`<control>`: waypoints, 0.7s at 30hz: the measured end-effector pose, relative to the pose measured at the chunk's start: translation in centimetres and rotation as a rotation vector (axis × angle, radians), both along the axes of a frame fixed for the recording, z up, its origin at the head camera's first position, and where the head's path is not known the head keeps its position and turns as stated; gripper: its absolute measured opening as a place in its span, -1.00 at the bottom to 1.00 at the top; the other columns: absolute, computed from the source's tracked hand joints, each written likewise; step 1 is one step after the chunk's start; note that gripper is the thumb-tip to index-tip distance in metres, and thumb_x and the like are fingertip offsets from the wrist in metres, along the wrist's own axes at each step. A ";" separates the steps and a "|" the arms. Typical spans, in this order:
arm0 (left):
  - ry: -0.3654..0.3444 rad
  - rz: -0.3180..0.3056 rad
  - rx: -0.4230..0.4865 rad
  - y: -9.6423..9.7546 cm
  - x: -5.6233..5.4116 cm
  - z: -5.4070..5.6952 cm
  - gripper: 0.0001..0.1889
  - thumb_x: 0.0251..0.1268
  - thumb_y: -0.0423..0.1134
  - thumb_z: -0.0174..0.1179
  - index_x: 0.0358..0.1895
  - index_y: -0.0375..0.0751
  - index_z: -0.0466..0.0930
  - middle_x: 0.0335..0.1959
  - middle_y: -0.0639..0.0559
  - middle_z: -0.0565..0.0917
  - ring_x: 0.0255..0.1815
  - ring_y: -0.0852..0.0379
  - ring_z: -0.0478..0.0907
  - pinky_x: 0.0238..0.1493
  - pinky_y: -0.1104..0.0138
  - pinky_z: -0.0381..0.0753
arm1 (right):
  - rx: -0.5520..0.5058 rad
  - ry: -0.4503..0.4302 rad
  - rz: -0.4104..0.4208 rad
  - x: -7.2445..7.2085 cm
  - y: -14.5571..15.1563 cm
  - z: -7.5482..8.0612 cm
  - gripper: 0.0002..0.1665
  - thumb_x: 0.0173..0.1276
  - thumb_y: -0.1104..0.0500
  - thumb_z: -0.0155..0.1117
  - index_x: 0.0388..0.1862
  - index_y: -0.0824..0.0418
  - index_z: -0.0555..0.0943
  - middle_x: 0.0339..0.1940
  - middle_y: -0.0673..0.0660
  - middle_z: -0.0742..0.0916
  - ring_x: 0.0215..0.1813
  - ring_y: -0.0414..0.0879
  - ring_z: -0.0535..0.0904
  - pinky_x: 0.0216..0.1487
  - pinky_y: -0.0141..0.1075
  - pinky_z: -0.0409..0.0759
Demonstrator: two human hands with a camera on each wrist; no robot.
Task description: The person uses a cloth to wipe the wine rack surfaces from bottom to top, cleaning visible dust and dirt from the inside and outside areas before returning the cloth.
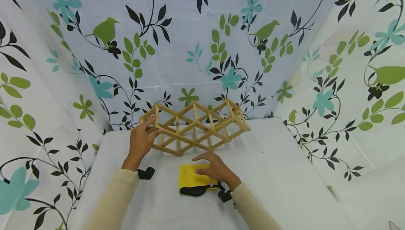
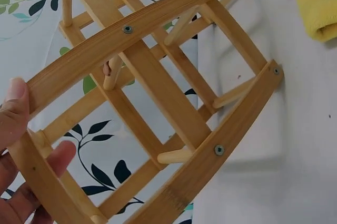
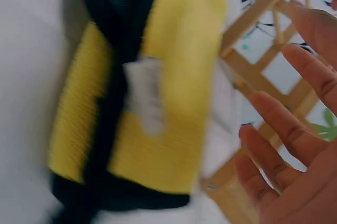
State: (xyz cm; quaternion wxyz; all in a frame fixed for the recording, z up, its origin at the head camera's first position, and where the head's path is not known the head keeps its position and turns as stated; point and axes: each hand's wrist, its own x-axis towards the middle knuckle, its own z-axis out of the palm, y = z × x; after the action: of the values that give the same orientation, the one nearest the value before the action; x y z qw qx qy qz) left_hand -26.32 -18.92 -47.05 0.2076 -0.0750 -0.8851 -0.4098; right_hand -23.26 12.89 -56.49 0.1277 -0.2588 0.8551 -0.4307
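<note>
A wooden wine rack (image 1: 196, 122) of crossed slats and round dowels, spread open as a lattice, stands at the back of the white table. My left hand (image 1: 140, 142) grips its left end. In the left wrist view the thumb lies on an outer slat (image 2: 79, 66) and fingers reach behind another. A yellow cloth (image 1: 190, 175) with black edging lies in front of the rack; its white tag (image 3: 147, 97) shows in the right wrist view. My right hand (image 1: 218, 170) hovers over the cloth's right part, fingers spread and holding nothing, fingertips just short of the rack.
Close behind the rack hangs a patterned curtain (image 1: 177, 64) with leaves and birds, and it continues down both sides. The white table (image 1: 272, 173) extends to the right of the cloth. A black wrist camera (image 1: 146, 173) sits at my left wrist.
</note>
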 end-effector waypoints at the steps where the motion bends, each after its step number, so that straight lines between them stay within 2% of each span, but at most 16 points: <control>1: -0.012 -0.004 0.016 0.0 0.0 -0.1 -0.30 0.35 -0.22 0.46 0.53 -0.19 0.47 0.49 -0.20 0.55 0.19 -0.38 0.70 0.09 -0.19 0.74 | 0.017 -0.021 0.003 -0.1 -0.1 -0.5 -0.54 0.48 0.02 0.48 0.33 -0.05 0.70 0.40 -0.06 0.70 0.57 0.08 0.46 0.60 0.20 0.38; 5: -0.048 -0.021 0.069 -0.2 -0.1 -0.3 -0.32 0.39 -0.21 0.43 0.55 -0.10 0.46 0.40 -0.19 0.64 0.25 -0.31 0.69 0.14 -0.13 0.73 | 0.075 -0.056 0.014 -0.5 -0.6 -1.9 -0.63 0.51 0.04 0.44 0.25 -0.04 0.74 0.33 -0.08 0.74 0.52 0.06 0.51 0.59 0.16 0.40; 9: -0.076 -0.028 0.090 -0.3 -0.4 -0.6 -0.33 0.41 -0.20 0.39 0.56 -0.05 0.44 0.28 -0.19 0.73 0.32 -0.23 0.68 0.27 -0.07 0.69 | 0.091 -0.052 0.029 -0.6 -1.1 -2.5 -0.76 0.48 0.17 0.45 0.08 -0.01 0.81 0.21 -0.06 0.79 0.43 0.04 0.57 0.57 0.14 0.41; 12: -0.076 -0.007 0.090 -0.2 -0.3 -0.8 -0.33 0.40 -0.18 0.40 0.56 -0.01 0.45 0.32 -0.21 0.70 0.30 -0.27 0.68 0.23 -0.12 0.71 | 0.124 -0.051 0.022 -0.5 -1.4 -2.4 -0.81 0.44 0.22 0.48 -0.06 -0.05 0.85 0.14 -0.09 0.80 0.38 0.01 0.59 0.56 0.13 0.41; 16: -0.054 -0.009 0.096 -0.2 -0.3 -1.0 -0.33 0.39 -0.20 0.42 0.55 -0.01 0.47 0.48 -0.18 0.58 0.36 -0.31 0.64 0.22 -0.15 0.71 | 0.202 -0.037 0.042 -0.2 -1.6 -1.8 -0.83 0.37 0.22 0.54 -0.20 -0.09 0.85 0.05 -0.17 0.81 0.34 0.00 0.57 0.57 0.18 0.33; 18: -0.046 -0.021 0.102 -0.2 -0.3 -1.1 -0.33 0.39 -0.21 0.42 0.54 -0.04 0.47 0.53 -0.11 0.52 0.42 -0.29 0.60 0.27 -0.12 0.69 | 0.231 -0.030 0.083 -0.1 -1.7 -1.5 -0.83 0.35 0.24 0.56 -0.28 -0.08 0.84 -0.02 -0.20 0.80 0.30 -0.07 0.57 0.56 0.17 0.33; 21: -0.046 -0.028 0.106 -0.3 -0.3 -1.2 -0.33 0.39 -0.21 0.42 0.54 -0.06 0.47 0.56 -0.05 0.50 0.47 -0.26 0.56 0.32 -0.08 0.66 | 0.255 -0.053 0.168 0.1 -1.8 -1.2 -0.80 0.34 0.27 0.56 -0.36 -0.06 0.81 -0.15 -0.24 0.79 0.17 -0.21 0.59 0.51 0.02 0.43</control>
State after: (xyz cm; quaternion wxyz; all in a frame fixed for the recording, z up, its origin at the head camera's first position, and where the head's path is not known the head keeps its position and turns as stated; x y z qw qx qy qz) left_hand -26.61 -19.24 -48.25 0.1853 -0.0667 -0.8655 -0.4605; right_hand -23.20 11.10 -57.73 0.2175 -0.2996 0.8745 -0.3132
